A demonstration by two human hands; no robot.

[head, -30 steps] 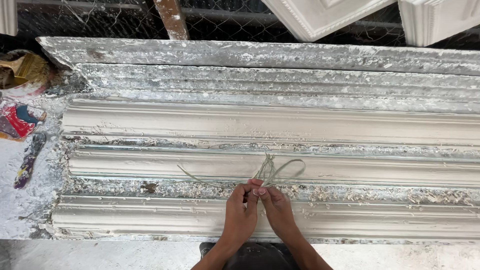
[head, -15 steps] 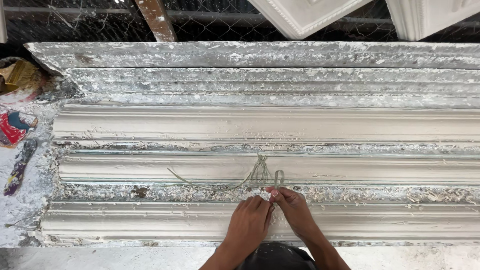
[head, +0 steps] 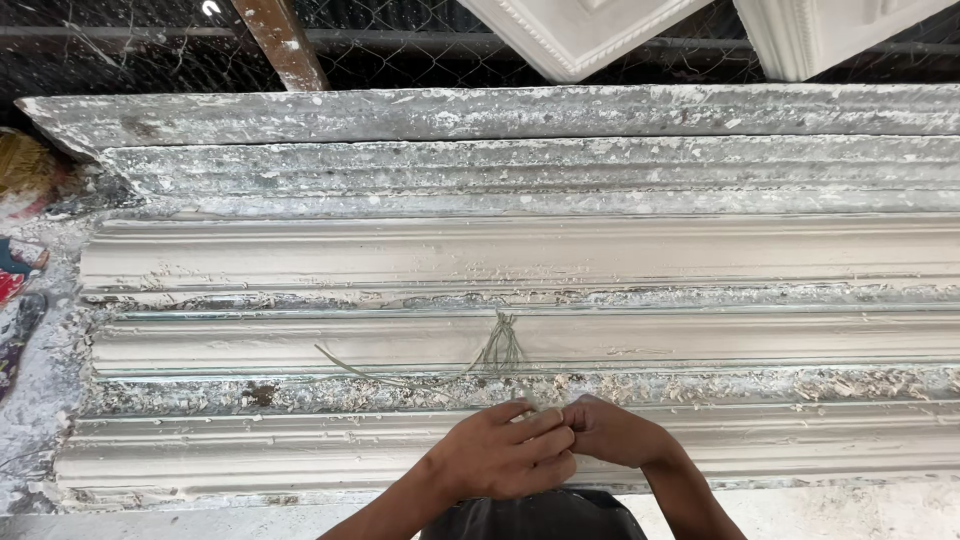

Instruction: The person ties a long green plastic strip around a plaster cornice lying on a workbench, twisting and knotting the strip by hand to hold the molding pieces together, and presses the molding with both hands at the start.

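1. The left hand [head: 505, 452] and right hand [head: 612, 432] met at the near edge of the bench [head: 300, 120], fingertips pressed together.
2. Both hands were pinched shut on a bundle of thin fibres [head: 500, 350] — the near end was hidden between the fingers.
3. The fibres fanned away from the hands over the middle moulding [head: 750, 340], and one loose strand trailed off to the left.
4. The hands lay over the near moulding [head: 250, 450], a long pale plaster strip running left to right.
5. A far moulding [head: 600, 255] lay parallel beyond the middle one; the strips between them were crusted with plaster crumbs [head: 800, 385].
6. Beyond the bench stood wire mesh [head: 400, 40] and a slanted wooden post [head: 280, 40].
7. Two white plaster pieces [head: 580, 30] leaned at the far right — their lower edges only were in view.
8. At the far left, coloured scraps [head: 15, 275] lay on the plaster-spattered surface.
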